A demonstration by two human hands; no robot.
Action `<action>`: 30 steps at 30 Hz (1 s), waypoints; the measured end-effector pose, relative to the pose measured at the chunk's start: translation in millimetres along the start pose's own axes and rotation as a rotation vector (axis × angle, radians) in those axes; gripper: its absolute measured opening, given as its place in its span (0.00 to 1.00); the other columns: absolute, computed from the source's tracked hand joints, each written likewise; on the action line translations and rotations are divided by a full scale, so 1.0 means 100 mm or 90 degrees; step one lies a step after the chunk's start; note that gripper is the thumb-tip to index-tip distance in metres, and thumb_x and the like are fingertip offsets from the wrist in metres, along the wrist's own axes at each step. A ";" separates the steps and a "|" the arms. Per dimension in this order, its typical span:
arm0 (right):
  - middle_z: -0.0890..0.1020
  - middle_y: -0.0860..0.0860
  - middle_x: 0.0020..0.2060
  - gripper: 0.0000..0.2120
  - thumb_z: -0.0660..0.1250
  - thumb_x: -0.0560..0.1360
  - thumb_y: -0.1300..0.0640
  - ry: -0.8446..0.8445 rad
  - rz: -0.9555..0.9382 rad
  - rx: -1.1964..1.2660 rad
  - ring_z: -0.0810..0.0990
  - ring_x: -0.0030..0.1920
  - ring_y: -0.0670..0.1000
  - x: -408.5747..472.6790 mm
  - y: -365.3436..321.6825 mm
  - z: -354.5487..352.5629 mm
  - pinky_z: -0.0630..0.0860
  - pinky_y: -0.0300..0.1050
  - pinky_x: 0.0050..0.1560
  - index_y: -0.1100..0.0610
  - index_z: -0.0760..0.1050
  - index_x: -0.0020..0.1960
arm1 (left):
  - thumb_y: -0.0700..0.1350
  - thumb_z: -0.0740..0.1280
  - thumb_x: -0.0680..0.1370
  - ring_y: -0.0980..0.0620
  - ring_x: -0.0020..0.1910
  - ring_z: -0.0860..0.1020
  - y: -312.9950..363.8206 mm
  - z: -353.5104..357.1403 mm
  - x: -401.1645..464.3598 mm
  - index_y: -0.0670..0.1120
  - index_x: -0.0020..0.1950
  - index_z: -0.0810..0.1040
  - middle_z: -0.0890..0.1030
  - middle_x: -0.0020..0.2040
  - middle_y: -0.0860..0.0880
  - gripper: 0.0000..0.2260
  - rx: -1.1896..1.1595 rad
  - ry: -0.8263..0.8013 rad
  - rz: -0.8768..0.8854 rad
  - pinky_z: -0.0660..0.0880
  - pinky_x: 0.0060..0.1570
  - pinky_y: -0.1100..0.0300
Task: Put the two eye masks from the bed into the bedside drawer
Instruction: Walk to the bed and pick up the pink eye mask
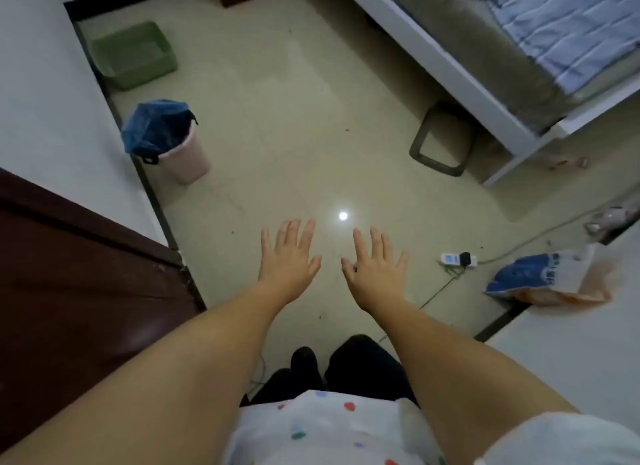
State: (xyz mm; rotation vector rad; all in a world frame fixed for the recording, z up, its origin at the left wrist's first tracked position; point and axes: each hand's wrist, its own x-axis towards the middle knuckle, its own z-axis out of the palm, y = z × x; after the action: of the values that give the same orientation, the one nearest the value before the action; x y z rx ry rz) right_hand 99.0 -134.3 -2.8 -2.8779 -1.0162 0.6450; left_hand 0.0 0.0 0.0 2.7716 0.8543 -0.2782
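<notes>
My left hand (289, 256) and my right hand (375, 268) are stretched out side by side over the tiled floor, palms down, fingers spread, holding nothing. The bed (450, 69), with a white frame and a blue striped sheet, stands at the upper right, well beyond both hands. No eye mask and no bedside drawer shows in this view.
A pink bin with a blue liner (166, 142) stands by the left wall and a green basin (133, 54) behind it. A dark basin (441, 140) sits under the bed's edge. A power strip (459, 259), its cable and a blue bag (540, 274) lie right. A brown door (69, 274) is left.
</notes>
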 end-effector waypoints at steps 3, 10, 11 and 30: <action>0.44 0.52 0.77 0.29 0.41 0.77 0.40 -0.007 0.016 -0.017 0.42 0.76 0.55 0.21 0.00 -0.10 0.40 0.65 0.71 0.46 0.37 0.74 | 0.57 0.52 0.78 0.46 0.75 0.53 -0.09 -0.01 0.20 0.50 0.75 0.43 0.56 0.76 0.44 0.30 0.014 -0.015 -0.001 0.47 0.72 0.37; 0.47 0.52 0.77 0.28 0.44 0.78 0.41 0.039 0.039 0.007 0.43 0.76 0.54 1.33 0.09 -0.61 0.41 0.66 0.71 0.47 0.41 0.75 | 0.56 0.54 0.78 0.46 0.75 0.54 -0.05 -0.30 1.42 0.50 0.76 0.45 0.58 0.76 0.44 0.30 -0.001 0.033 0.025 0.48 0.72 0.38; 0.47 0.52 0.77 0.28 0.44 0.78 0.41 0.047 0.037 0.009 0.43 0.76 0.54 1.56 0.11 -0.69 0.40 0.66 0.71 0.47 0.41 0.75 | 0.56 0.54 0.78 0.46 0.75 0.54 -0.04 -0.37 1.66 0.50 0.76 0.45 0.58 0.76 0.44 0.30 0.002 0.039 0.026 0.48 0.72 0.38; 0.52 0.55 0.76 0.27 0.45 0.78 0.42 0.134 -0.070 -0.061 0.46 0.76 0.56 6.37 -0.46 -3.07 0.41 0.67 0.70 0.48 0.45 0.75 | 0.54 0.55 0.78 0.45 0.75 0.55 -0.88 -2.15 6.37 0.48 0.76 0.48 0.58 0.76 0.43 0.29 0.008 0.129 -0.036 0.48 0.71 0.37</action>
State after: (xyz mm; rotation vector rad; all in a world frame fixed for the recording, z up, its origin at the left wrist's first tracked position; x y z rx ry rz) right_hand 638.5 322.6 46.2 -2.8659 -1.1926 0.2871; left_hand 490.7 465.9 34.8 2.8263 0.9808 -0.0127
